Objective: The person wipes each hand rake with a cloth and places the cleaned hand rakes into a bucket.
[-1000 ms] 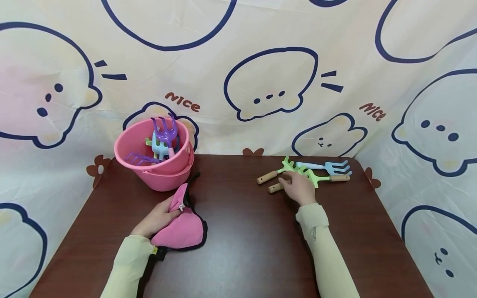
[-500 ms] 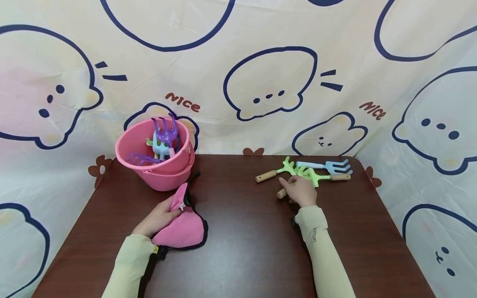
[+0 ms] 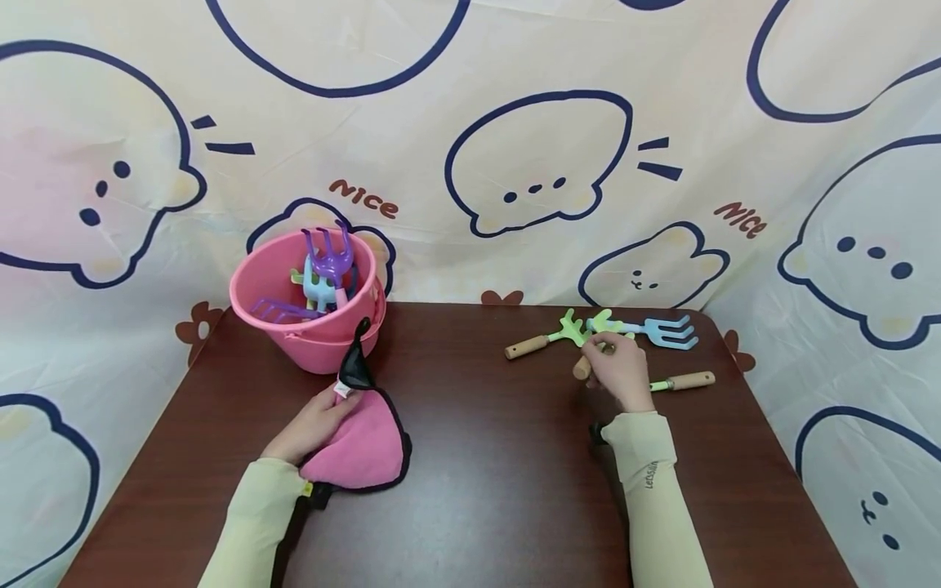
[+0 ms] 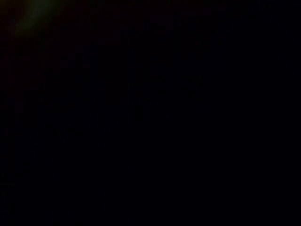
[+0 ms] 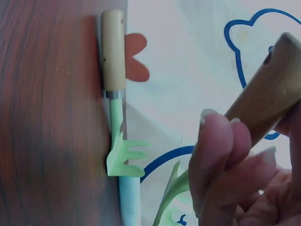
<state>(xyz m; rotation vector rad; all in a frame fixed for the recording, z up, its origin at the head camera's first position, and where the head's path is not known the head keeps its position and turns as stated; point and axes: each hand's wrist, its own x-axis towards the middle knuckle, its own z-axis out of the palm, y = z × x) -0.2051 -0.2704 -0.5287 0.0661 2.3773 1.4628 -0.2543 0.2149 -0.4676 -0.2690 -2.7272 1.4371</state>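
Pink cloth [image 3: 360, 449]: L hand [image 3: 312, 426] grips 1, R hand [image 3: 619, 369] 1 grn tool [image 5: 268, 92]

The pink piece [image 3: 360, 449] looks like matt cloth, the bucket [image 3: 265, 282] smooth plastic. The held handle [image 5: 270, 89] is wood, the tabletop [image 3: 485, 474] glossy woodgrain.

Right grip [image 3: 621, 371] curled, arms [image 3: 654, 490] forward

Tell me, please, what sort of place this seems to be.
It looks like a small, screened-off tabletop area, probably indoors, though the room beyond is out of view. A cartoon-printed sheet surrounds the brown table, which holds pink buckets and small rakes.
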